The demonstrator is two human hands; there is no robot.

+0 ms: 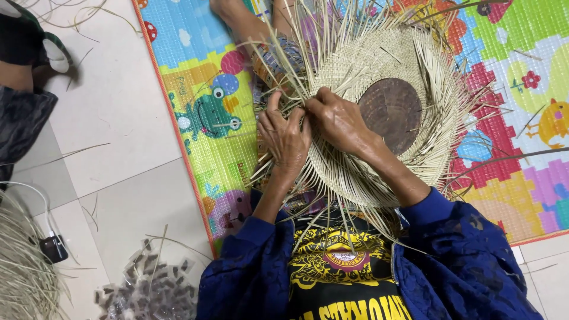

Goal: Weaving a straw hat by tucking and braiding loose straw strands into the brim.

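We see a pale tiled floor [118, 106] with a bright cartoon play mat [195, 77] laid over it; the mat's orange edge runs diagonally down the left. On the mat, across our lap, lies a half-woven straw hat [379, 65] on a round dark wooden form [391, 112], loose strands fanning out all round its rim. Left hand [285, 137] and right hand [339, 118] meet at the hat's near-left rim, fingers [274, 109] closed, pinching straw strands. Blue sleeves [462, 255] fill the bottom. Bare tile left of the mat is mostly open: a straw bundle [24, 266] at lower left, a clear bag of dark bits [148, 290] near it, stray strands scattered. Another person's dark clothing [24, 83] at top left.
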